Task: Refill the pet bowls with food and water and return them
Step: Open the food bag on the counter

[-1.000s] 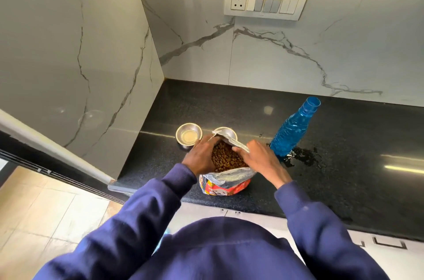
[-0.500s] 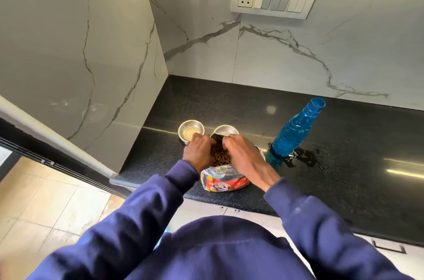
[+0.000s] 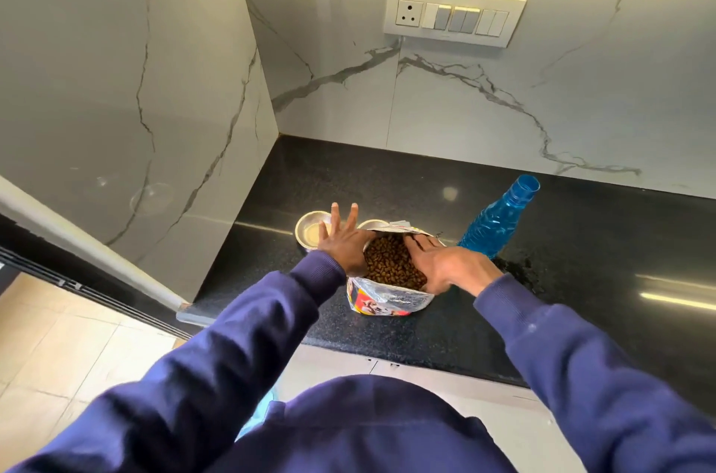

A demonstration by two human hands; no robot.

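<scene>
An opened pet-food bag (image 3: 387,304) stands on the black counter (image 3: 581,298), its mouth wide and full of brown kibble (image 3: 389,263). My left hand (image 3: 343,240) presses against the bag's left rim with fingers spread straight. My right hand (image 3: 445,265) lies at the right rim, its straight fingers reaching in over the kibble. Behind my left hand sits a small steel bowl (image 3: 308,230) holding pale liquid. A second steel bowl (image 3: 372,224) peeks out behind the bag, mostly hidden. An uncapped blue water bottle (image 3: 496,224) stands to the right.
A wet patch (image 3: 519,267) lies on the counter beside the bottle. Marble walls close the corner at the left and back, with a switch panel (image 3: 453,15) above. The counter's front edge runs below the bag; tiled floor (image 3: 58,348) shows at lower left.
Both hands held the bag's rim with curled fingers before; now their fingers are straightened and the bag's mouth is spread wider. The camera has tilted upward.
</scene>
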